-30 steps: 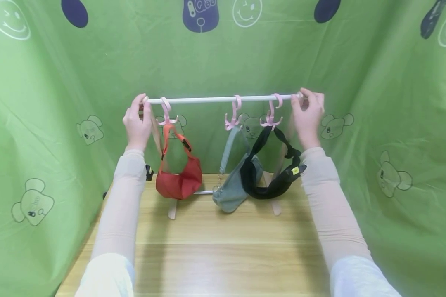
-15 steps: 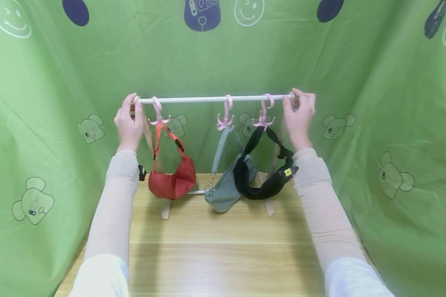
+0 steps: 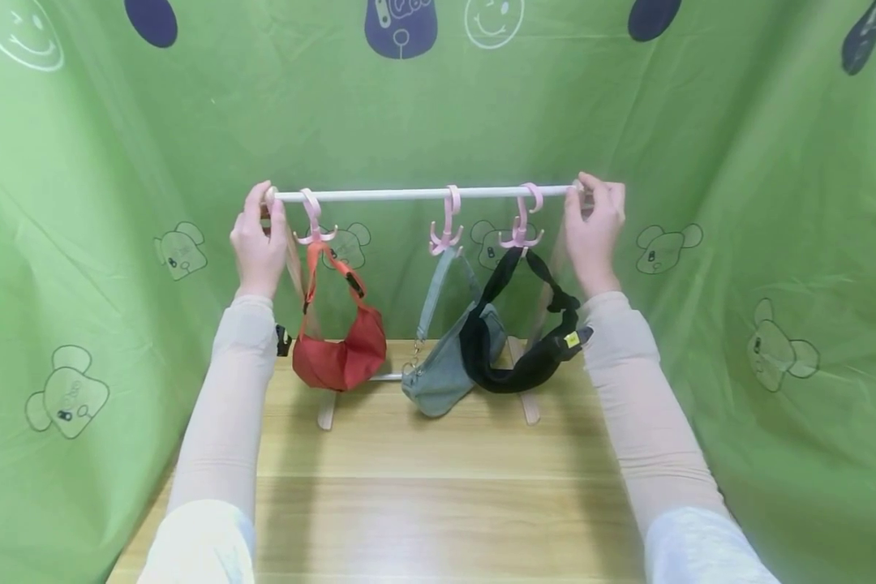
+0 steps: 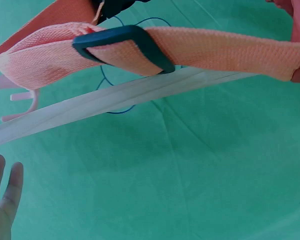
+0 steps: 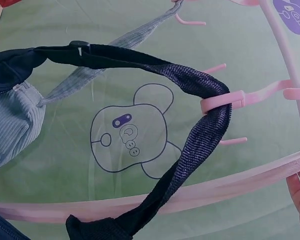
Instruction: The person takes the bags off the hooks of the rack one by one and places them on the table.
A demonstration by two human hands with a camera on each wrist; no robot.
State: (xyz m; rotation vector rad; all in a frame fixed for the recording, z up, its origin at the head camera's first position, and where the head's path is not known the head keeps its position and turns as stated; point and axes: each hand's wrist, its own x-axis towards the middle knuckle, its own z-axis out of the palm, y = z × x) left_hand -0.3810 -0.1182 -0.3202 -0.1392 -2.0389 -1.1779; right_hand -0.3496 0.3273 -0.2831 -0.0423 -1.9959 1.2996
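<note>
Three bags [image 3: 445,381] (red at left) hung from pink hooks [image 3: 448,212] as I watched left hand [image 3: 259,247] and right hand [image 3: 595,239] pinch a white rail [image 3: 380,195] by its ends.

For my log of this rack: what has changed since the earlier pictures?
The rack has shifted slightly to the person's left, with the red bag, grey-blue bag and black bag; the left hand and right hand moved along. Neither let go: both still hold its top ends, and the bags hang in the same order.
</note>
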